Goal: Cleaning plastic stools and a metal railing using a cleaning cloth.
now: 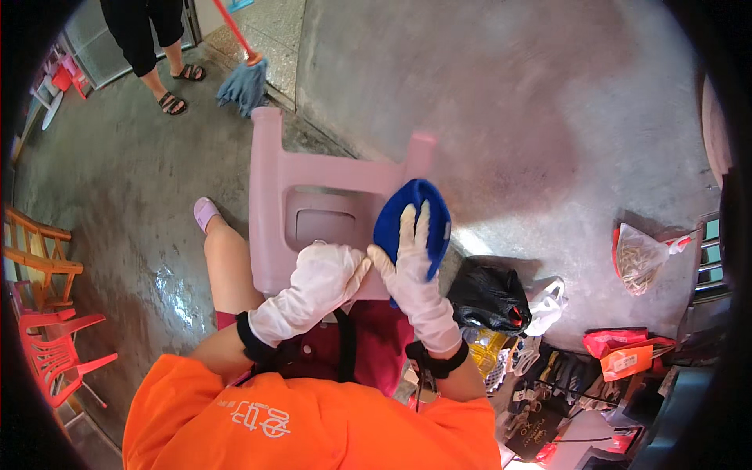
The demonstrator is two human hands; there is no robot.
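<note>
A pink plastic stool is held tipped in front of me, its legs pointing away and a hollow opening in its side facing up. My left hand, in a white glove, is curled on the near part of the stool. My right hand, gloved the same way, holds a dark blue cloth against the stool's right side. Two fingers lie extended over the cloth, and the thumb is near my left hand. The cloth hides part of the stool's right edge.
A person in black sandals stands at the upper left near a blue mop. Red plastic chair and wooden chair are at left. A black plastic bag and shoes lie to my right. The concrete floor has wet patches.
</note>
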